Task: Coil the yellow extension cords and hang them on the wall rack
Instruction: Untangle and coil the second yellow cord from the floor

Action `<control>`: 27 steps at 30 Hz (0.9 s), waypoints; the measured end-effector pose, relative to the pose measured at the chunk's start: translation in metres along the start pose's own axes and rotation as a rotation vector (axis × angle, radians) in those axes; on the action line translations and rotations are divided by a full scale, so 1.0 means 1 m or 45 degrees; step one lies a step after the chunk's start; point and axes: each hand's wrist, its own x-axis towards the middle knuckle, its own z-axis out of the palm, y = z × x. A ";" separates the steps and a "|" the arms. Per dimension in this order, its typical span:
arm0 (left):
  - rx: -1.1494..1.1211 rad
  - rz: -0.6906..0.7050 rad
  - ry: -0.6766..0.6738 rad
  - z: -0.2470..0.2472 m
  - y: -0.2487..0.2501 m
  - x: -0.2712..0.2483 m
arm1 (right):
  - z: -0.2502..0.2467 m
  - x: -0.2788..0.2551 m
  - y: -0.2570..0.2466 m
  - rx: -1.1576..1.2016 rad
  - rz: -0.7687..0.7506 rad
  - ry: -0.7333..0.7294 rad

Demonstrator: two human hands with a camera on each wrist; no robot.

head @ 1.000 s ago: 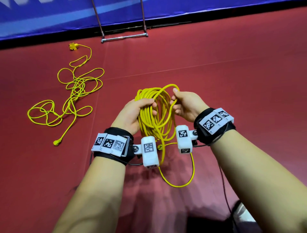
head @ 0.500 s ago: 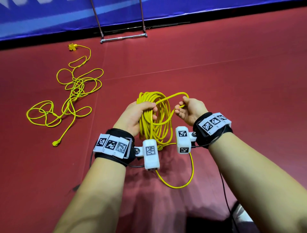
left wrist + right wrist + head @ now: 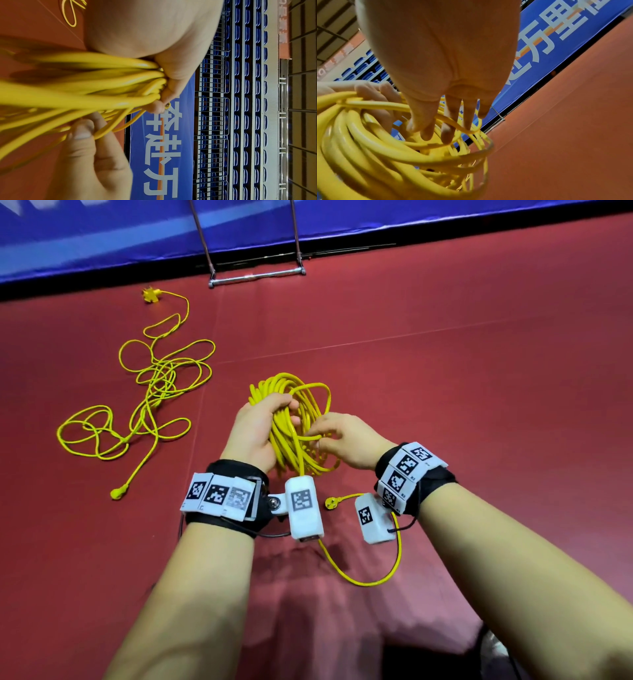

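Lying loose on the red floor (image 3: 445, 405), one yellow cord (image 3: 150, 405) sprawls left, well apart from the second, a coil (image 3: 291, 433) the left hand (image 3: 255, 433) grips in its fist. The right hand (image 3: 349, 440), out beside the coil half a second ago, now pinches a strand against it, the plug (image 3: 331, 502) dangling free below.

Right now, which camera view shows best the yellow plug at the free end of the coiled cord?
The head view: the plug hangs below the right hand, fully visible. Neither wrist view shows it, only blurred loops.
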 end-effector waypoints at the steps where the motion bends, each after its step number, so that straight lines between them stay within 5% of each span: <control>1: -0.022 0.001 -0.003 0.000 0.000 -0.001 | 0.000 -0.003 0.000 0.025 0.038 -0.014; 10: -0.079 -0.092 -0.072 0.007 -0.009 0.000 | -0.001 -0.003 0.010 -0.202 0.362 0.079; 14: -0.064 -0.056 -0.009 0.008 -0.013 0.003 | -0.002 -0.006 -0.001 -0.132 0.328 -0.167; 19: -0.136 0.089 0.154 0.003 -0.013 0.012 | 0.001 -0.003 -0.011 0.108 0.142 0.323; 23: -0.213 0.186 0.249 -0.005 -0.011 0.019 | 0.006 -0.003 -0.036 0.496 0.091 0.011; 27: -0.205 0.163 0.213 -0.013 -0.010 0.022 | 0.017 0.002 -0.042 0.289 0.037 -0.022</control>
